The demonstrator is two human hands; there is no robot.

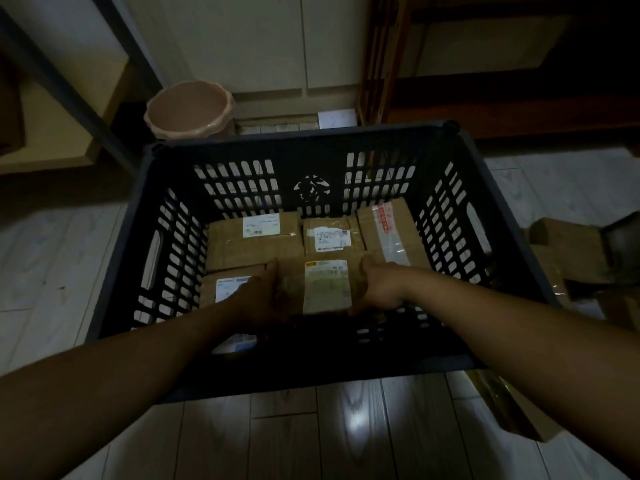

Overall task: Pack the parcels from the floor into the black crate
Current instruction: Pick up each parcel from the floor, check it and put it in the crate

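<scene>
Labelled parcel inside black crate, near-centre of crate floor. Left hand at parcel's 9 o'clock, fingers curled round that edge. Right hand at 3 o'clock, gripping opposite edge. Packed parcels lie at its 9, 11, 12 and 1 o'clock. Floor parcels at 3 o'clock outside crate.
</scene>
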